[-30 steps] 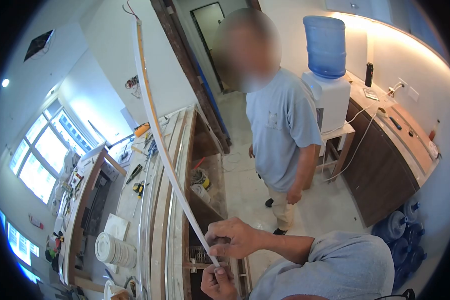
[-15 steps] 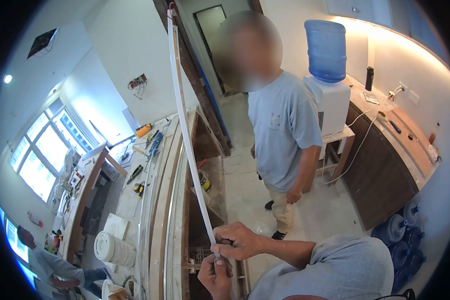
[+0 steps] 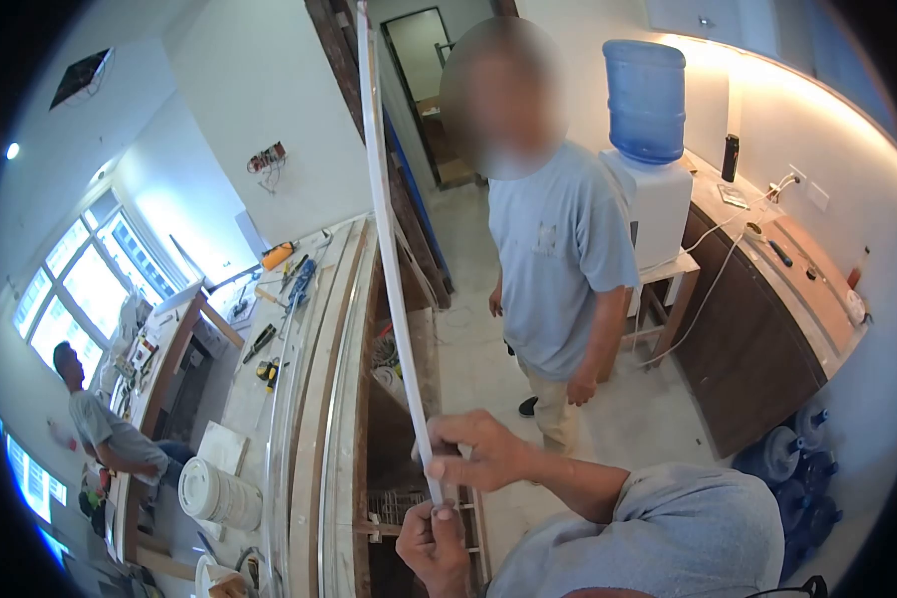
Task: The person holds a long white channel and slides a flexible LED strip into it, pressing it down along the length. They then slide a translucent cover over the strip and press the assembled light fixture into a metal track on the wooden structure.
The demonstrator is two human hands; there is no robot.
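A long, thin white strip (image 3: 393, 269) rises from my hands and runs out past the top edge of the view, leaning slightly left. My left hand (image 3: 435, 548) is closed in a pinch on its lower end. Just above, my right hand (image 3: 480, 450) has its thumb and fingers around the strip, the index finger behind it. Several of the right fingers are partly hidden or blurred.
A co-worker (image 3: 558, 249) stands close in front, beside a water dispenser (image 3: 658, 214). Left of the strip, a workbench (image 3: 231, 399) carries tools, long boards and a white bucket (image 3: 219, 493). Another person (image 3: 110, 424) is farther left. Large water bottles (image 3: 782, 458) lie at lower right.
The strip's upper part has swung right, and its tip has left the view. My right hand has shifted slightly up, its fingers looser. The person at far left has risen higher in view.
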